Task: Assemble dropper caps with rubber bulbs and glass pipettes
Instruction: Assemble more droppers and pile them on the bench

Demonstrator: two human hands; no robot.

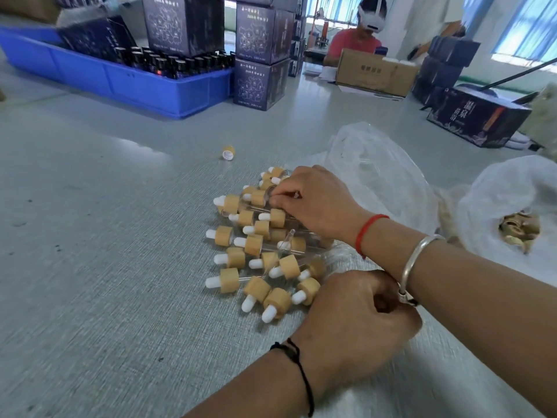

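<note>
A pile of assembled droppers [256, 254], each with a bamboo-coloured cap, a white rubber bulb and a clear glass pipette, lies on the grey table [105, 267]. My right hand [316, 203], with a red string and a silver bangle on the wrist, reaches over the far side of the pile; its fingertips pinch a dropper [261, 197] at the cap end. My left hand [355, 315], with a black cord on its wrist, sits at the near right edge of the pile with fingers curled into a fist. What is inside it is hidden.
One loose cap [228, 152] lies apart behind the pile. A clear plastic bag [376, 176] and a white bag holding loose caps [518, 230] sit to the right. A blue crate of dark bottles [120, 79], stacked dark boxes [262, 82] and a seated person [355, 40] are at the back.
</note>
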